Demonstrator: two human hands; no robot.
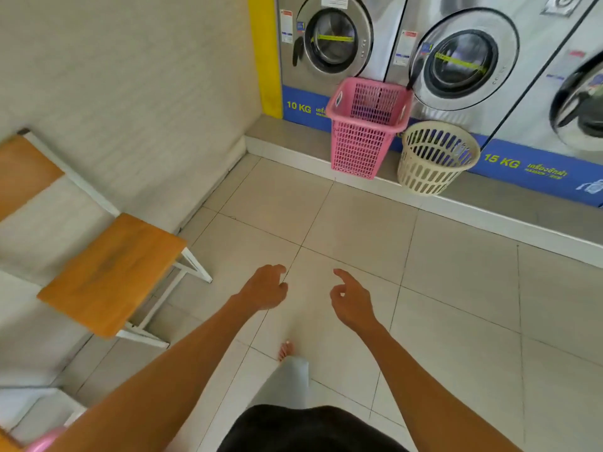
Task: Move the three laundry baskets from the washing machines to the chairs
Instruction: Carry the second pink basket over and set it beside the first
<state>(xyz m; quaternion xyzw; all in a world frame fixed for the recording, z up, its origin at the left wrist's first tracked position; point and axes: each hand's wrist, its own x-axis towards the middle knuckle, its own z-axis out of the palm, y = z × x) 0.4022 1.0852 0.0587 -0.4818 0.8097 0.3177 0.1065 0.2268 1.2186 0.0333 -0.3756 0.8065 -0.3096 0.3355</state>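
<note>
A tall pink square laundry basket (362, 138) stands on the grey ledge under the washing machines (336, 40). Just to its right a round cream basket (434, 158) sits on the same ledge. A wooden chair (111, 272) with white legs stands against the left wall, its seat bare. A pink rounded object (42, 440) shows at the bottom left corner, mostly cut off. My left hand (266, 288) and my right hand (352, 301) reach forward over the floor, both holding nothing, fingers loosely spread, well short of the baskets.
A second wooden seat or table (23, 171) stands further along the left wall. A yellow panel (264, 53) edges the machine row. My bare foot (286, 350) steps on pale floor tiles (456, 305) between the chairs and the ledge.
</note>
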